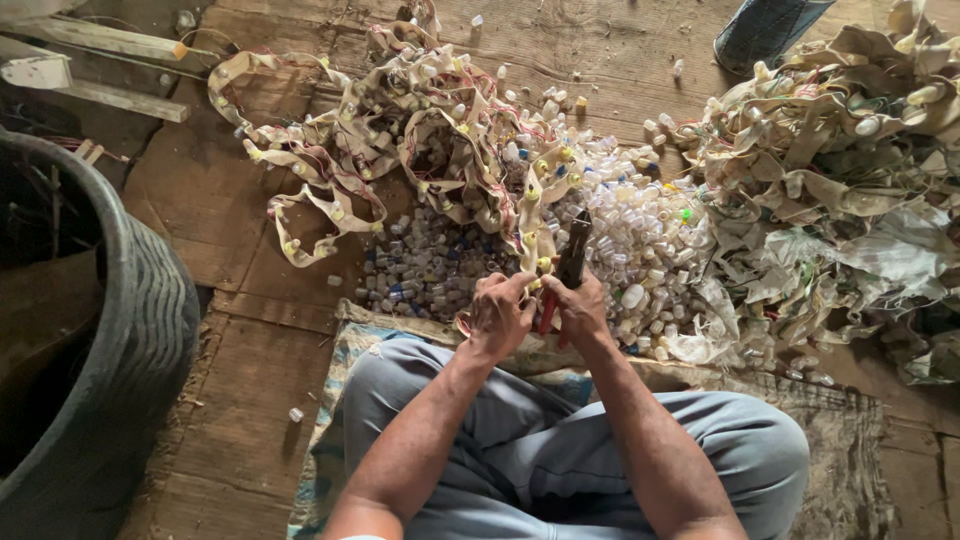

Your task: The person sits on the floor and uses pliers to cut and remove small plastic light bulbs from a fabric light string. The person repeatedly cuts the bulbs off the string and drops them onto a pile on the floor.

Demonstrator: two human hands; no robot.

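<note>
I sit cross-legged on a woven mat (345,350) on a wooden floor. My right hand (578,306) grips dark pliers with red handles (570,262), jaws pointing away from me. My left hand (498,312) pinches the end of a cream fabric strip (530,215) studded with small plastic caps, right beside the pliers' jaws. The strip runs away from me into a tangled heap of the same strips (420,120). Just beyond my hands lies a pile of loose small plastic caps (640,240), mostly clear and white, some dark.
A big black rubber tyre tub (130,330) stands at my left. A large heap of crumpled strips and sacking (840,170) fills the right. Wooden battens (110,45) lie at the far left. A blue-striped object (765,30) stands at the far edge.
</note>
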